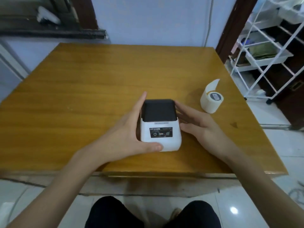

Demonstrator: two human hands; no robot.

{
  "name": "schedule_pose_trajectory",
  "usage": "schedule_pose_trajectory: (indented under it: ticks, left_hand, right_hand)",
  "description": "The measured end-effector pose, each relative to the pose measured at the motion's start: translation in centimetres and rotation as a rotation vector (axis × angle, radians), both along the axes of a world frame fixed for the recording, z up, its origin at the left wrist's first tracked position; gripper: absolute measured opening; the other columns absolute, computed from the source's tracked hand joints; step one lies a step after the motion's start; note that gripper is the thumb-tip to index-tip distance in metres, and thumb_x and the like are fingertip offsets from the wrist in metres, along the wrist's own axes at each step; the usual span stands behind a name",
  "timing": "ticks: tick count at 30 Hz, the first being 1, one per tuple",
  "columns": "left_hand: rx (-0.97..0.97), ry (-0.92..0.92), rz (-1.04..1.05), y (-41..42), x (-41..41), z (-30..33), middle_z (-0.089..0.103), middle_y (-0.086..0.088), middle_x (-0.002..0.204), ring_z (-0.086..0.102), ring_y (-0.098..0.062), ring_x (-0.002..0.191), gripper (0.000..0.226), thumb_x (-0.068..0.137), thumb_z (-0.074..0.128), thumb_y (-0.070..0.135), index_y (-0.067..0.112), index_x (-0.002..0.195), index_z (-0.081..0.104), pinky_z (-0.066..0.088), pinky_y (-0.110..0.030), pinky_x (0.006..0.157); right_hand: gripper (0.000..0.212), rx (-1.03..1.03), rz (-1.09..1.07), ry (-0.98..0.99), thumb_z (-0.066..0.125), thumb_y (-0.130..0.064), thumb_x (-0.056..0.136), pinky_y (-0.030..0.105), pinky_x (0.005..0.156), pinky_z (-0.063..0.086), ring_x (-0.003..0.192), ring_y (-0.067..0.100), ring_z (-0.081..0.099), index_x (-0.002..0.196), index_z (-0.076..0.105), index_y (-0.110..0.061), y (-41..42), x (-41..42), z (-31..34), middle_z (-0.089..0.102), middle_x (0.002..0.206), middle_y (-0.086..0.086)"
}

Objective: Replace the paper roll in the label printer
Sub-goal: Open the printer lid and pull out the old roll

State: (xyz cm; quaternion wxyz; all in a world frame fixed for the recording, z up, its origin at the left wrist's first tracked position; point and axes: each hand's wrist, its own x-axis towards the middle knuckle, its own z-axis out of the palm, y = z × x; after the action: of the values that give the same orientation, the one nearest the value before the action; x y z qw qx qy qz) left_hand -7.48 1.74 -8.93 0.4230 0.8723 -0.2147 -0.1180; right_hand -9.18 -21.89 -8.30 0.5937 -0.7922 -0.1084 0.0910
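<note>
White and black, the label printer [160,125] sits on the wooden table [82,96] toward the middle of its near edge, lid [158,110] shut. The left hand [130,134] cups its left flank, thumb lying along the near bottom corner; the right hand [195,124] lies flat against the right flank, fingers extended, gripping nothing else. The paper roll [212,100] stands near the right edge, well apart from the printer, its loose tail curling upward.

Opening the lid looks like the step in hand: one hand should pin the body while the other finds the release (probably on a side). Any latch is hidden by the hands, the panel lettering is too blurred to read, and whether an old roll sits inside cannot be told.
</note>
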Motion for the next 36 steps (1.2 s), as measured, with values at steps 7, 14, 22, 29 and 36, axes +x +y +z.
schedule_pose_trajectory:
  ticks: [7, 14, 22, 29, 36]
  left_hand:
    - [-0.027, 0.047, 0.047, 0.09, -0.28, 0.54, 0.026, 0.036, 0.146, 0.031, 0.003, 0.142, 0.128, 0.049, 0.085, 0.065, 0.081, 0.128, -0.014, 0.030, -0.040, 0.118]
    - [-0.007, 0.082, 0.057, 0.12, -0.41, 0.75, 0.024, 0.033, 0.145, 0.029, 0.001, 0.143, 0.129, 0.050, 0.086, 0.066, 0.078, 0.131, -0.014, 0.030, -0.042, 0.118]
    - [-0.004, 0.091, 0.067, 0.07, -0.52, 0.92, 0.027, 0.031, 0.145, 0.031, 0.001, 0.141, 0.132, 0.051, 0.085, 0.065, 0.071, 0.138, -0.014, 0.031, -0.036, 0.116]
    - [0.006, 0.090, 0.063, 0.14, -0.40, 0.75, 0.027, 0.031, 0.144, 0.032, 0.003, 0.138, 0.134, 0.053, 0.085, 0.064, 0.068, 0.140, -0.017, 0.031, -0.035, 0.115]
    - [0.015, 0.088, 0.066, 0.11, -0.37, 0.71, 0.027, 0.027, 0.150, 0.032, -0.003, 0.142, 0.133, 0.052, 0.084, 0.065, 0.070, 0.138, -0.017, 0.031, -0.038, 0.116]
  right_hand:
    - [0.075, -0.025, -0.048, -0.010, 0.054, 0.011, 0.089, 0.022, 0.108, 0.041, 0.129, -0.004, 0.048, 0.150, 0.031, -0.027, 0.08, -0.90, -0.66, 0.050, 0.141, -0.015]
    - [0.075, -0.019, -0.053, -0.029, 0.056, 0.004, 0.091, 0.016, 0.101, 0.044, 0.131, 0.004, 0.049, 0.152, 0.027, -0.028, 0.11, -0.67, -0.52, 0.048, 0.146, -0.007]
    - [0.083, -0.002, 0.005, -0.003, 0.056, 0.005, 0.092, 0.025, 0.107, 0.043, 0.133, 0.005, 0.048, 0.153, 0.016, -0.033, -0.23, -0.68, -0.37, 0.043, 0.149, -0.007]
    - [0.087, 0.032, 0.030, 0.021, 0.057, 0.005, 0.092, 0.031, 0.112, 0.039, 0.138, 0.011, 0.042, 0.150, 0.014, -0.042, -0.39, -0.51, -0.32, 0.038, 0.152, -0.003]
    - [0.090, 0.072, 0.041, 0.051, 0.059, 0.007, 0.089, 0.041, 0.113, 0.038, 0.139, 0.015, 0.042, 0.149, 0.017, -0.046, -0.68, -0.26, -0.48, 0.037, 0.153, 0.000]
